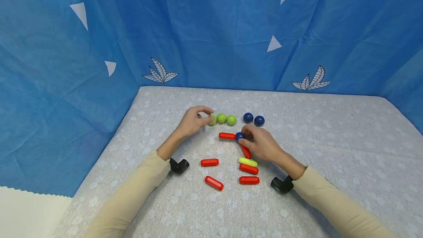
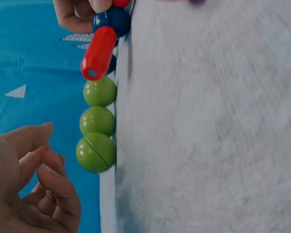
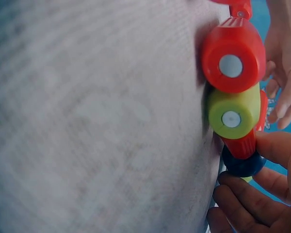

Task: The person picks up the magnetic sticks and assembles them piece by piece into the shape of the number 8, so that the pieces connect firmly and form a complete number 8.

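Note:
My right hand (image 1: 262,144) pinches a dark blue ball (image 1: 239,136) between thumb and fingers. One red magnetic rod (image 1: 226,136) meets that ball from the left, and another red rod (image 1: 245,151) slants from it towards me. My left hand (image 1: 193,121) hovers by the leftmost of three light green balls (image 1: 231,120), its thumb and fingers parted. In the left wrist view a gap shows between the left hand (image 2: 41,179) and the nearest green ball (image 2: 96,152). The right wrist view shows the fingers around the blue ball (image 3: 243,164).
Two more dark blue balls (image 1: 259,121) lie behind the right hand. A yellow-green rod (image 1: 248,162) touches a red rod (image 1: 249,169), with another red rod (image 1: 249,180) nearer me. Two red rods (image 1: 209,162) lie separately on the left. Blue cloth (image 1: 214,28) hangs behind the patterned tablecloth (image 1: 330,139).

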A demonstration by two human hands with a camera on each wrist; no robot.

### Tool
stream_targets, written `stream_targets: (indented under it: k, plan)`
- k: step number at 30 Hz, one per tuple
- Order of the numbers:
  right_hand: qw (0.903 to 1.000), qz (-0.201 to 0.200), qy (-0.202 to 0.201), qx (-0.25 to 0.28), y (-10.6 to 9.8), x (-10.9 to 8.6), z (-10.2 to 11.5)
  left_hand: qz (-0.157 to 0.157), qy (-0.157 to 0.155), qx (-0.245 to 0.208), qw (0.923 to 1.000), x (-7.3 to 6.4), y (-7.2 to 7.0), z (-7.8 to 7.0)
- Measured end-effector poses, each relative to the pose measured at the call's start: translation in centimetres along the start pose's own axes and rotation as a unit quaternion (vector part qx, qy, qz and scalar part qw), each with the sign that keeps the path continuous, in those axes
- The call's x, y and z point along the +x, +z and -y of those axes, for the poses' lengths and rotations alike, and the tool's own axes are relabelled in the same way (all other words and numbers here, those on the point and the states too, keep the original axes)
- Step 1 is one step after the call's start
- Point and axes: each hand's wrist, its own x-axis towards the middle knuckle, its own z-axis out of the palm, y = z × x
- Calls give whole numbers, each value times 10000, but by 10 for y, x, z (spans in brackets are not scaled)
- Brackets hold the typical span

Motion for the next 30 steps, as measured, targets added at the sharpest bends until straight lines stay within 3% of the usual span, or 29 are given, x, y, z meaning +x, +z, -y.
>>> stream_targets:
  k: [3, 7, 18, 30]
  plan:
    - [10000, 6, 7, 17, 0, 0, 0, -53, -263, 40, 9996, 3, 0, 4]
    - [10000, 46, 23, 38, 1, 0, 0, 115, -420, 216, 9988, 5, 1, 9]
    - [10000, 3, -12, 3, 0, 0, 0, 389, -357, 235, 9983, 8, 0, 13]
    - [10000, -1, -8, -33, 0, 0, 0, 439, -221, 457, 9977, 7, 0, 17]
